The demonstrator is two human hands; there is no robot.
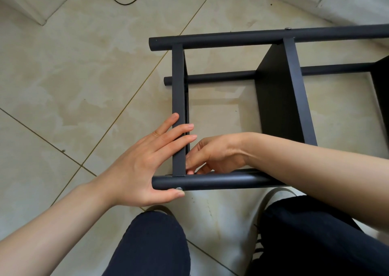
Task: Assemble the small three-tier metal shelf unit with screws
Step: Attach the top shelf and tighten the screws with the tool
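Shelf unit point(277, 90) lay on its side on tiled floor point(73, 75). Left hand point(136, 166) spread flat against end shelf point(178, 98), thumb under near pole point(221, 181) by screw point(179, 188). Right hand point(214, 155) inside frame, fingertips pinched at the joint; what they held could not be made out.

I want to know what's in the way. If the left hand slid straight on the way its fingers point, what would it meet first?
Nothing close: the left hand already lies across the end shelf panel, fingers pointing toward the open bay. Beyond it, the middle shelf panel looks first in line, though depth is unclear.
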